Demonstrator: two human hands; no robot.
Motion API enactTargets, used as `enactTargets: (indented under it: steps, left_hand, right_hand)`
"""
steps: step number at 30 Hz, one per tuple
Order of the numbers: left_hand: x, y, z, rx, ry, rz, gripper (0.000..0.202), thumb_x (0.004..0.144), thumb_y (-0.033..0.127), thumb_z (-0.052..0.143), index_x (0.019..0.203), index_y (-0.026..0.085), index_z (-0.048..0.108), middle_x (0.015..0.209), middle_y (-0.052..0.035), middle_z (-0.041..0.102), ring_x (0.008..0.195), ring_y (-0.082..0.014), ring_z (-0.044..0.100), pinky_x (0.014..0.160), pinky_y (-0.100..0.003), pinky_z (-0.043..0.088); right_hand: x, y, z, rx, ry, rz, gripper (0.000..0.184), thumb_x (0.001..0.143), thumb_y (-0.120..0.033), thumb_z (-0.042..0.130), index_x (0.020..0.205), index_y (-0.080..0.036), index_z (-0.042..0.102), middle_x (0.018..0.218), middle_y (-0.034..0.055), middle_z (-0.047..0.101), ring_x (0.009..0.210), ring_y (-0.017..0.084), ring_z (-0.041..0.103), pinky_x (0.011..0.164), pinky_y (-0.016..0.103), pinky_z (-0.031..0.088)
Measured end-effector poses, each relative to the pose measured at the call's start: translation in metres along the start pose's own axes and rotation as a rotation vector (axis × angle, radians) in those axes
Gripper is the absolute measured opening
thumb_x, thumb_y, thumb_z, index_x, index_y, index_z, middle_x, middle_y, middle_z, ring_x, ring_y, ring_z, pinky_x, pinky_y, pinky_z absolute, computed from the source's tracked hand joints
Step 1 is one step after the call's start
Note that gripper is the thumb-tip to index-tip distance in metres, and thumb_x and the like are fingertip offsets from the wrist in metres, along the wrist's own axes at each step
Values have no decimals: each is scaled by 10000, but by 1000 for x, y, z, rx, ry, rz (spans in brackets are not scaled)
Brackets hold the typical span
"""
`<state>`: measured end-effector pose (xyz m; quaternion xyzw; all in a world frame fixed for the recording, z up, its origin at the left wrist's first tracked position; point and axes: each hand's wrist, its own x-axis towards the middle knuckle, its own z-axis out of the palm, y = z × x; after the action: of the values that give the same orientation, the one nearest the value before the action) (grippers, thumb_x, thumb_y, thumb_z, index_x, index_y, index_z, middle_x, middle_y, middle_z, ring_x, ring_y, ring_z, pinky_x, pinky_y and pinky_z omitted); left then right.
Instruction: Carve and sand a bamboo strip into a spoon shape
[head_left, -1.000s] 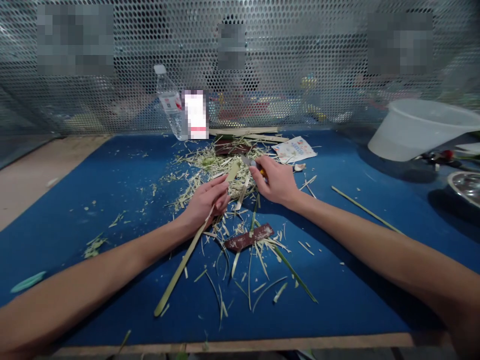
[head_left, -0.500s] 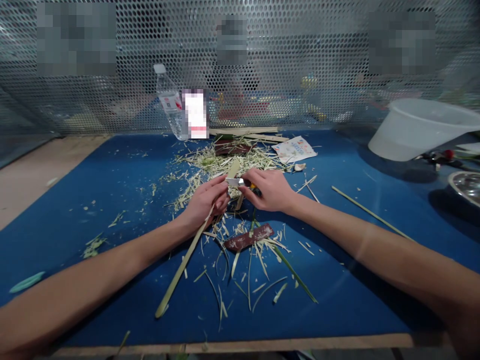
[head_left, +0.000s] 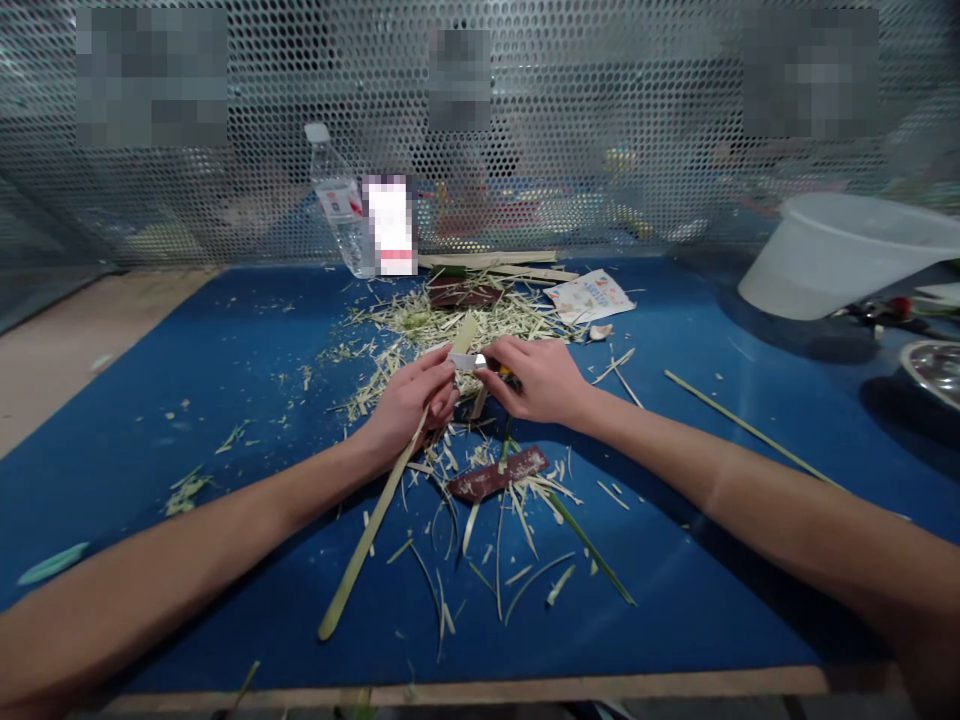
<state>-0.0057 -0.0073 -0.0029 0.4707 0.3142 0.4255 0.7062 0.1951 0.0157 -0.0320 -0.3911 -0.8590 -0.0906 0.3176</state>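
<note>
My left hand is closed around a long, flat, pale green strip. One end of the strip slants down toward the front of the table, and the other shows past my fingers over the shavings. In my right hand is a small knife with a short silver blade and a bit of yellow at the handle; most of the handle is hidden. The blade lies across the strip, close to my left fingertips. Below my hands a dark red, worn flat piece rests on the mat among thin slivers.
Pale shavings are heaped on the blue mat. Along the perforated metal screen stand a plastic bottle and a lit phone. A printed packet, a white tub and a metal bowl are to the right.
The strip's near end has shifted slightly to the right and toward me. Both hands stay almost in place, with the blade still against the strip.
</note>
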Motion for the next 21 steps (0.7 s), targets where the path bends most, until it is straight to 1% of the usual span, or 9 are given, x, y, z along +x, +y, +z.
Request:
enactTargets:
  steps: [2,5,7,11,14,16,18,21]
  left_hand:
    - [-1,0,0,0,3,-1,117,893,260,638,940,165,590,468,93,382,409,-61,283,418,-239,177]
    - [-2,1,1,7,5,7,97,888,248,634,908,164,590,464,91,375,403,-61,287,422,-248,174]
    - [-2,2,1,17,5,12,94,892,250,627,905,164,590,467,88,380,396,-60,289,420,-253,169]
    - [-3,3,3,21,9,5,99,893,253,626,937,168,601,468,86,389,387,-62,290,411,-254,164]
    - [-2,3,4,11,27,-4,99,882,244,630,938,167,602,463,88,394,379,-60,282,410,-246,175]
    - [-2,3,4,4,38,-8,108,882,252,628,945,166,607,454,90,391,375,-59,275,409,-236,182]
    - [-1,2,4,-3,51,-15,140,911,302,598,919,163,618,440,87,374,370,-60,272,404,-229,196]
    - [1,4,5,-26,91,-36,230,964,357,518,895,168,629,431,83,350,364,-64,261,396,-222,213]
  right_hand:
    - [1,1,1,5,25,48,342,1009,-464,418,1027,-197,630,916,52,737,676,151,610,573,302,309]
    - [1,4,2,12,94,157,360,1016,-462,387,997,-192,625,914,62,735,698,162,630,572,303,317]
    - [1,6,2,22,118,187,376,1020,-475,369,991,-192,616,902,65,732,709,169,641,580,305,330]
    - [2,6,2,61,115,195,369,1017,-503,372,1061,-199,577,875,53,729,710,173,646,590,300,349]
    - [5,6,-3,73,90,194,365,1019,-496,361,1115,-197,548,828,38,718,638,167,613,553,297,323]
    - [8,6,-9,80,77,160,357,1032,-457,331,1138,-193,546,804,33,709,613,162,593,549,297,316]
    - [13,6,-16,103,81,114,350,1042,-414,307,1141,-187,555,809,40,703,626,159,589,558,295,326]
    - [20,7,-28,182,73,61,326,1046,-385,317,1097,-179,565,832,52,689,646,151,576,572,289,349]
